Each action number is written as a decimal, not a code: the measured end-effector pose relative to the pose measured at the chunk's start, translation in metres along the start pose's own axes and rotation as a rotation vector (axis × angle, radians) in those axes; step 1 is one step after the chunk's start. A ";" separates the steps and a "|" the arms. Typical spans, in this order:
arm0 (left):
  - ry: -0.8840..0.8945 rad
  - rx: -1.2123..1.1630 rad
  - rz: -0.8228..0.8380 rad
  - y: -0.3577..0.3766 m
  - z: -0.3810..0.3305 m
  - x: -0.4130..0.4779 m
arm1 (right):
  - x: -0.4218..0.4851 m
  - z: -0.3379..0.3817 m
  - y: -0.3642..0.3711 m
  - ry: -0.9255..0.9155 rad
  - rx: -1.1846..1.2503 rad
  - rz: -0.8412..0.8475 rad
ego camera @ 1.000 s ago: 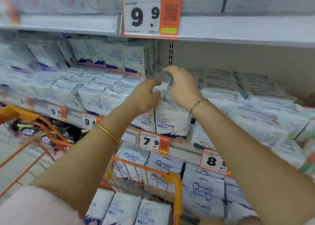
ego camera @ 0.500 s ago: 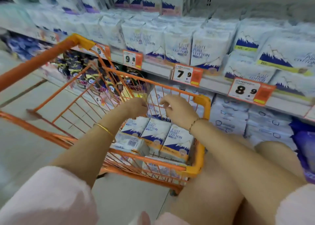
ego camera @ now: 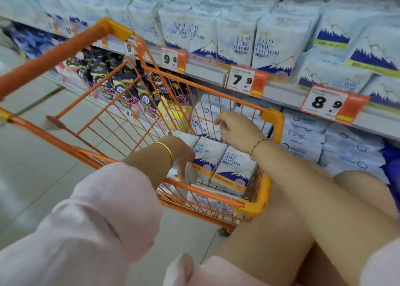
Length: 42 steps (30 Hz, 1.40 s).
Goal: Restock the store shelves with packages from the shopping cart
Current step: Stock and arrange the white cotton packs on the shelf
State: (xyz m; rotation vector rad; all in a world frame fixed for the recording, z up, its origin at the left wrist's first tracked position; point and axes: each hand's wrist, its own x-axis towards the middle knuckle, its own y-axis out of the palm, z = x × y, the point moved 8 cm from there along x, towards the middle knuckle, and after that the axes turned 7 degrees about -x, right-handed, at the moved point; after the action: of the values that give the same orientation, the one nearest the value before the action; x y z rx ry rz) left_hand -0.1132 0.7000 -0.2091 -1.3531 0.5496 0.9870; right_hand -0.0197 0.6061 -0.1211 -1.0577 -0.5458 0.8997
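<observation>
Left hand [ego camera: 184,156] now lower, grip around white-and-blue package [ego camera: 190,173] in cart [ego camera: 272,121]; right hand [ego camera: 236,130] loosely curled, empty.

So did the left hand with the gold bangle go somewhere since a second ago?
Yes. The left hand with the gold bangle left the shelf and went down into the orange wire shopping cart, onto the white cotton packages.

"PURE COTTON" on cart packages [ego camera: 234,166] and shelf packages [ego camera: 270,49], shelf price tags [ego camera: 246,81] 9.8, 7.9, 8.9
</observation>
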 end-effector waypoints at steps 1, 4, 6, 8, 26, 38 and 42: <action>0.010 -0.001 -0.018 -0.001 0.003 0.002 | 0.000 0.000 0.000 -0.003 -0.002 -0.004; 0.033 -0.013 -0.060 -0.007 0.011 0.000 | 0.000 0.001 -0.001 -0.011 0.013 -0.017; 0.084 -0.066 -0.069 -0.016 0.013 -0.009 | -0.001 0.001 -0.002 -0.017 0.024 -0.029; 0.160 -0.199 -0.104 -0.030 0.017 -0.028 | -0.002 0.003 -0.006 -0.023 0.045 -0.053; 0.619 -1.426 -0.716 -0.208 0.027 -0.173 | -0.033 -0.017 -0.185 0.029 0.772 -0.489; 0.763 -1.435 -1.102 -0.281 0.029 -0.183 | -0.023 -0.059 -0.247 0.179 0.354 -0.742; 0.767 -1.166 -1.250 -0.321 0.022 -0.187 | 0.022 -0.050 -0.283 0.101 0.056 -0.598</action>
State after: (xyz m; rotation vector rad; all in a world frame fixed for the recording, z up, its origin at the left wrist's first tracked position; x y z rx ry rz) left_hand 0.0547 0.6952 0.1234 -2.5867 -0.5018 -0.4410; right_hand 0.1327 0.5424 0.1145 -0.8137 -0.6969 0.3311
